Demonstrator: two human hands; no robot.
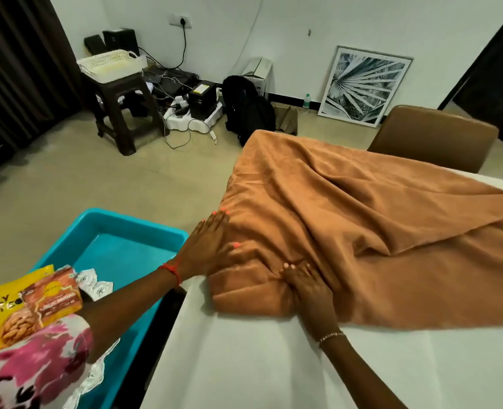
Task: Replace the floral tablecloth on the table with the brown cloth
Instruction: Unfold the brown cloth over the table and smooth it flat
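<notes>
Lower left corner: pink flowered fabric with a lace edge, probably the floral tablecloth, bunched off the desk and over the rim of a blue tub, beside snack packets. Judged already removed.

Bottom centre: bare white desk top. Just above it, right hand laid flat on the brown cloth, fingers straight and together, tips pushed against a ridge of folds; no pinch visible. To its left, left hand flat with fingers extended, pressing the cloth down at the desk's left rim.

Across centre and right: brown cloth rumpled and doubled over, covering only part of the desk, far end draped over the far edge. Looks soft, fleecy, limp and light; likely to drag and bunch rather than slide. Best taken by pinching a hem or corner in each hand, lifting, shaking out, then smoothing with flat palms.

Upper right: brown chair just beyond the desk.
</notes>
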